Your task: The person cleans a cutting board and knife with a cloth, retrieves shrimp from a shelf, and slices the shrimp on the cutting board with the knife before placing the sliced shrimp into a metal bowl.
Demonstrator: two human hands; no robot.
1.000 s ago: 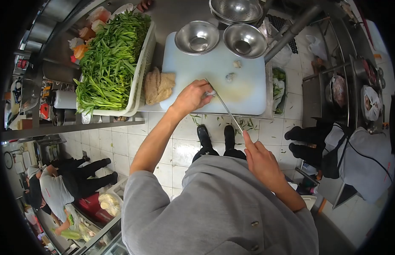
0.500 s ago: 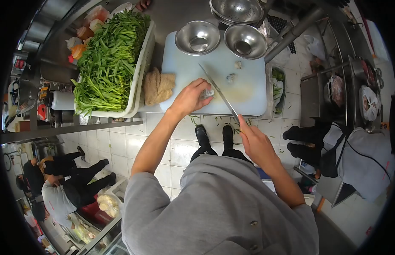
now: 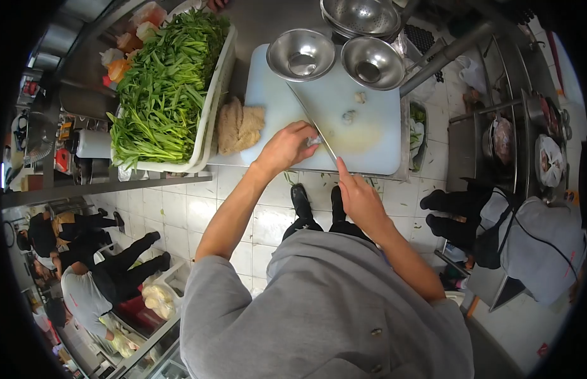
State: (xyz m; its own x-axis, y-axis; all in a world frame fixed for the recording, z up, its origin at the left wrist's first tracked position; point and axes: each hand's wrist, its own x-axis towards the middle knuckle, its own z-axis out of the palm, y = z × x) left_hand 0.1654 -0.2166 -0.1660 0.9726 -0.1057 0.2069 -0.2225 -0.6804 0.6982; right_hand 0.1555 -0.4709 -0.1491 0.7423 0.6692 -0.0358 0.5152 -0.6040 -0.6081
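My right hand (image 3: 360, 197) is closed round the handle of a long knife (image 3: 309, 117), its blade pointing up and left over the white cutting board (image 3: 268, 82). Curled fingers of my left hand (image 3: 287, 148) hold a small pale, greyish piece of food (image 3: 314, 141) against the board; its kind is too small to make out. The blade lies right beside this piece, close to my left fingertips. Two more small pieces rest further right on the board: a greyish one (image 3: 349, 117) and a whitish one (image 3: 360, 97).
Steel bowls, a left one (image 3: 300, 41) and a right one (image 3: 373, 47), stand at the board's far edge. A brown cloth (image 3: 240, 126) lies left, beside a white crate (image 3: 211, 120) of leafy greens (image 3: 170, 88). Co-workers (image 3: 85, 290) stand at left, another person (image 3: 533, 240) at right.
My right hand and the knife have shifted left, bringing the blade up to the piece under my left hand. My left hand stays nearly in place.
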